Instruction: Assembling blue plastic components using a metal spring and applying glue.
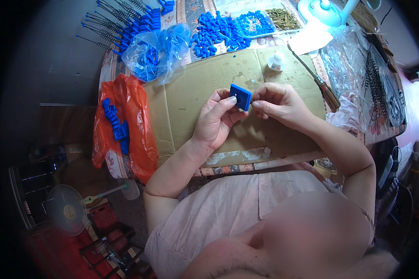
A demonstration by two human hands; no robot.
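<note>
Over the cardboard sheet, my left hand grips a flat, square blue plastic piece between thumb and fingers, tilted up on edge. A small pale spot shows on its face. My right hand is pinched close to the right edge of that piece. Whatever its fingertips hold, if anything, is too small to make out. Beyond the hands, a small white bottle stands on the cardboard. To the right lies a screwdriver with a brown handle, its shaft pointing away.
A red plastic bag with blue parts lies left. Farther back are a clear bag of blue pieces, blue parts with black springs, loose blue pieces, a tray, brass-coloured pieces and a lamp.
</note>
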